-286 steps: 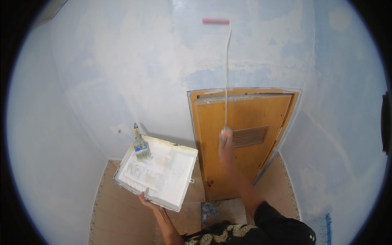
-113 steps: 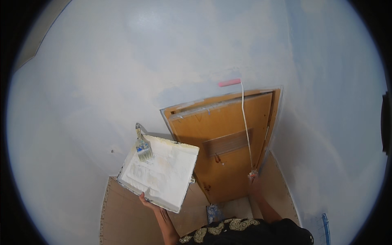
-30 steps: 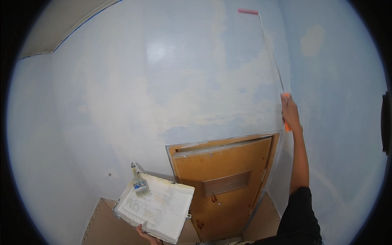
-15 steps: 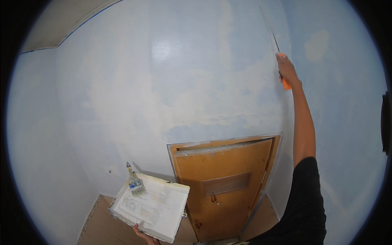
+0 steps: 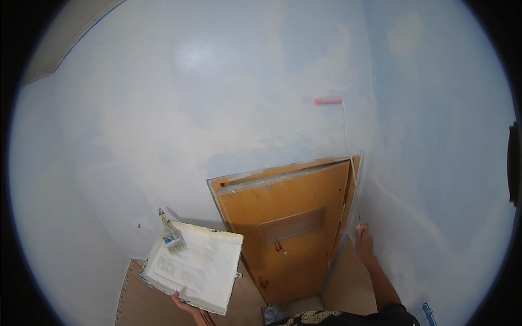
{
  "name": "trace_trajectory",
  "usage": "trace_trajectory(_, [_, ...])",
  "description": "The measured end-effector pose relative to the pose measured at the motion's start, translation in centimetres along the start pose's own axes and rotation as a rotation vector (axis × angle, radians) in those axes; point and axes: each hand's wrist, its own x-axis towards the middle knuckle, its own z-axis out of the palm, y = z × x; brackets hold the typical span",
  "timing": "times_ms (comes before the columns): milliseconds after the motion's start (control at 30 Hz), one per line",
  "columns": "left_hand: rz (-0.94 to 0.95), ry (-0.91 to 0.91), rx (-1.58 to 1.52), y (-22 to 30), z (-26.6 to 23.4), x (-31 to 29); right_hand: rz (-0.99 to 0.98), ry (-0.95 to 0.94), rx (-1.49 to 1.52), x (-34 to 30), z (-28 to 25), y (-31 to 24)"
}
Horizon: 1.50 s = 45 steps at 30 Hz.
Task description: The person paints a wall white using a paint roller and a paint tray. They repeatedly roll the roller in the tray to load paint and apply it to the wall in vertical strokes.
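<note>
My left hand (image 5: 186,304) grips the near edge of a white paint tray (image 5: 215,277), low and left of centre. White paint coats the tray's inside. A worn, paint-stained paintbrush (image 5: 173,238) lies in it with its handle sticking out past the far left corner. At the lower right, my right hand (image 5: 365,245) is closed around the orange handle of a paint roller (image 5: 346,133). Its long thin rod runs upward to a pinkish-red roller head in front of the wall above the door. The head is slightly blurred, so contact with the wall cannot be made out.
A wooden door (image 5: 288,255) with a vent panel stands slightly ajar in its frame. Patchy pale blue and white wall (image 5: 228,108) surrounds it, with a corner at right. Brown tiling (image 5: 133,293) covers the lower wall. A blue object (image 5: 428,313) shows at bottom right.
My right hand has come down from high on the wall to beside the door, bringing the roller head into view. The tray stays in my left hand; the view has shifted slightly.
</note>
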Motion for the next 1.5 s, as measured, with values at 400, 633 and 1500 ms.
trace_trajectory(400, [0.028, 0.069, 0.023, -4.4, 8.9, -0.7, -0.104, 0.147, 0.191, 12.5, 1.3, -1.8])
trace_trajectory(633, [0.046, 0.034, 0.059, -7.7, 8.9, 1.0, 0.079, 0.009, 0.067, 26.1, 1.9, -4.2])
trace_trajectory(1500, [-0.109, 0.076, 0.050, 2.4, -0.7, 3.1, -0.092, 0.099, 0.287, 40.8, -10.5, -35.6])
